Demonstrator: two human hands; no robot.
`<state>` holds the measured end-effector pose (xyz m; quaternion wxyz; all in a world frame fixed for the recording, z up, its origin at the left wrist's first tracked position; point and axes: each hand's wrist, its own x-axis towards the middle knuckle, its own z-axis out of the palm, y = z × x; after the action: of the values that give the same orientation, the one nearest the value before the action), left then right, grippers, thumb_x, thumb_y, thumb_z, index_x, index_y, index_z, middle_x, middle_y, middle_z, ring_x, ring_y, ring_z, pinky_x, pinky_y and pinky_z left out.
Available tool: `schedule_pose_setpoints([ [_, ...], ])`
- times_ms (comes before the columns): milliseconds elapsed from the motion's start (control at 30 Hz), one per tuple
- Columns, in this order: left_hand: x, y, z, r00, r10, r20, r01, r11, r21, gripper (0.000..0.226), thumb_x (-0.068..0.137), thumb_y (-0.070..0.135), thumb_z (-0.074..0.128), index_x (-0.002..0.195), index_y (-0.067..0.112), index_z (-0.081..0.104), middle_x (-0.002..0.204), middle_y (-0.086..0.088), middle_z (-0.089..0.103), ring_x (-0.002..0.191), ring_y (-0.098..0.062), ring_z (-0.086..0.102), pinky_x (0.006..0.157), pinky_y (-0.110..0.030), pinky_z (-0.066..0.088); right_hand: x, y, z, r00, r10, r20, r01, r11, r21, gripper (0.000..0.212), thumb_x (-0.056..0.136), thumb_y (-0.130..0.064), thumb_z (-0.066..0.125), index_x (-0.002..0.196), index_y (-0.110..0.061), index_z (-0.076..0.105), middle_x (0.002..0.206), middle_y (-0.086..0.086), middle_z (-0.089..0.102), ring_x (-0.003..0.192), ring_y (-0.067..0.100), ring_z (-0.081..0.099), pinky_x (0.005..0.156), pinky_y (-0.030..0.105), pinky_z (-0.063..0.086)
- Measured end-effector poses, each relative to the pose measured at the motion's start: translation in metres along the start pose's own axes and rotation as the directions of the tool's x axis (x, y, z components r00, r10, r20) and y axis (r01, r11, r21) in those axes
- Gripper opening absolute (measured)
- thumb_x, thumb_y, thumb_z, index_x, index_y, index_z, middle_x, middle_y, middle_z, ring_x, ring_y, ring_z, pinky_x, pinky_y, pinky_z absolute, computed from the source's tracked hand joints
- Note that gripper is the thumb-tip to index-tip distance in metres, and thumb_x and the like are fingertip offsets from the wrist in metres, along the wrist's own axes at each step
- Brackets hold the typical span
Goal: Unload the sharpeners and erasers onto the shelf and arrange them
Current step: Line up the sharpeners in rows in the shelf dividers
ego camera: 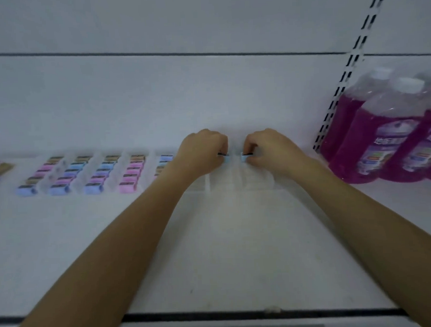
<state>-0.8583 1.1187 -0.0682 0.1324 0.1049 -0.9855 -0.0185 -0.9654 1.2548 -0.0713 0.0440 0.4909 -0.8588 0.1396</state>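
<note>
White shelf point(225, 249) fills the head view, with both bare forearms reaching to its back. The left hand point(203, 151) pinches a small blue piece point(225, 158) in curled fingers. The right hand point(270, 151) pinches a second blue piece point(245, 157) just beside it, above clear dividers point(235, 179). To the left, rows of pink and blue pieces point(91, 173) fill the lanes. Bottles of purple liquid point(381, 141) stand far right.
</note>
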Motion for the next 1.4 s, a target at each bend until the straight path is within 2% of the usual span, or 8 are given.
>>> schedule_pose_setpoints([
  [133, 0.0, 0.0, 0.006, 1.0, -0.015, -0.023, 0.016, 1.0, 0.022, 0.017, 0.089, 0.015, 0.049, 0.101, 0.015, 0.061, 0.111, -0.002, 0.059, 0.105, -0.023, 0.051, 0.08, -0.032, 0.037, 0.0, 0.001, 0.003, 1.0, -0.019, -0.017, 0.019, 1.0, -0.02, 0.012, 0.082, -0.016, 0.061, 0.094, -0.014, 0.064, 0.103, 0.003, 0.064, 0.101, 0.022, 0.049, 0.078, 0.029, 0.037],
  [367, 0.0, -0.002, 0.01, 0.999, -0.017, -0.041, 0.017, 1.0, 0.001, 0.018, 0.091, 0.015, 0.046, 0.1, 0.013, 0.061, 0.108, -0.004, 0.058, 0.103, -0.023, 0.052, 0.076, -0.032, 0.041, 0.002, 0.0, 0.005, 1.0, -0.026, -0.013, 0.025, 0.999, -0.046, 0.013, 0.081, -0.013, 0.059, 0.093, -0.014, 0.066, 0.104, 0.006, 0.059, 0.1, 0.025, 0.051, 0.086, 0.036, 0.042],
  [500, 0.0, -0.003, 0.012, 0.999, -0.023, -0.042, 0.022, 1.0, -0.02, 0.02, 0.092, 0.014, 0.044, 0.101, 0.012, 0.062, 0.109, -0.005, 0.058, 0.104, -0.022, 0.051, 0.075, -0.031, 0.04, 0.0, -0.002, 0.005, 0.999, -0.005, -0.036, 0.004, 0.999, -0.039, 0.017, 0.084, -0.01, 0.055, 0.096, -0.013, 0.066, 0.104, 0.004, 0.062, 0.102, 0.023, 0.049, 0.08, 0.029, 0.039],
  [667, -0.001, -0.004, 0.012, 0.999, -0.026, -0.031, 0.024, 0.998, -0.058, 0.022, 0.093, 0.013, 0.042, 0.103, 0.011, 0.062, 0.11, -0.005, 0.058, 0.104, -0.022, 0.05, 0.078, -0.034, 0.043, -0.001, -0.001, 0.004, 0.999, -0.001, -0.044, -0.001, 0.999, -0.036, 0.022, 0.086, -0.008, 0.052, 0.1, -0.012, 0.068, 0.107, 0.004, 0.064, 0.104, 0.023, 0.05, 0.081, 0.029, 0.04],
  [833, -0.002, -0.006, 0.013, 0.999, -0.024, -0.038, 0.021, 0.997, -0.071, 0.022, 0.093, 0.014, 0.042, 0.103, 0.012, 0.062, 0.109, -0.004, 0.058, 0.104, -0.021, 0.05, 0.077, -0.033, 0.044, -0.001, -0.002, 0.006, 0.997, 0.004, -0.077, -0.007, 1.0, -0.027, 0.022, 0.088, -0.007, 0.051, 0.1, -0.013, 0.068, 0.106, 0.003, 0.065, 0.103, 0.021, 0.05, 0.074, 0.023, 0.035],
  [1067, -0.001, -0.006, 0.013, 0.999, -0.016, -0.048, 0.011, 0.996, -0.092, 0.022, 0.093, 0.014, 0.043, 0.102, 0.012, 0.063, 0.109, -0.004, 0.059, 0.103, -0.02, 0.051, 0.076, -0.032, 0.043, -0.003, -0.004, 0.005, 0.996, -0.006, -0.084, 0.002, 0.999, -0.049, 0.02, 0.088, -0.011, 0.051, 0.1, -0.015, 0.067, 0.106, 0.001, 0.065, 0.102, 0.021, 0.05, 0.073, 0.023, 0.033],
  [1300, -0.002, -0.008, 0.012, 0.997, -0.005, -0.071, -0.002, 0.995, -0.101, 0.022, 0.094, 0.016, 0.043, 0.103, 0.011, 0.063, 0.108, -0.004, 0.059, 0.103, -0.02, 0.051, 0.078, -0.032, 0.043, -0.003, -0.004, 0.004, 0.997, 0.005, -0.08, -0.008, 0.999, -0.04, 0.019, 0.087, -0.012, 0.053, 0.099, -0.013, 0.068, 0.104, 0.003, 0.064, 0.099, 0.022, 0.053, 0.073, 0.024, 0.036],
  [1400, -0.003, -0.01, 0.011, 0.992, -0.007, -0.128, -0.011, 0.99, -0.138, 0.022, 0.094, 0.018, 0.044, 0.104, 0.011, 0.063, 0.106, -0.004, 0.06, 0.101, -0.02, 0.052, 0.079, -0.031, 0.042, -0.004, -0.001, 0.002, 0.989, 0.019, -0.143, -0.016, 1.0, 0.022, 0.018, 0.086, -0.009, 0.053, 0.098, -0.012, 0.067, 0.102, 0.005, 0.063, 0.096, 0.024, 0.056, 0.078, 0.03, 0.043],
])
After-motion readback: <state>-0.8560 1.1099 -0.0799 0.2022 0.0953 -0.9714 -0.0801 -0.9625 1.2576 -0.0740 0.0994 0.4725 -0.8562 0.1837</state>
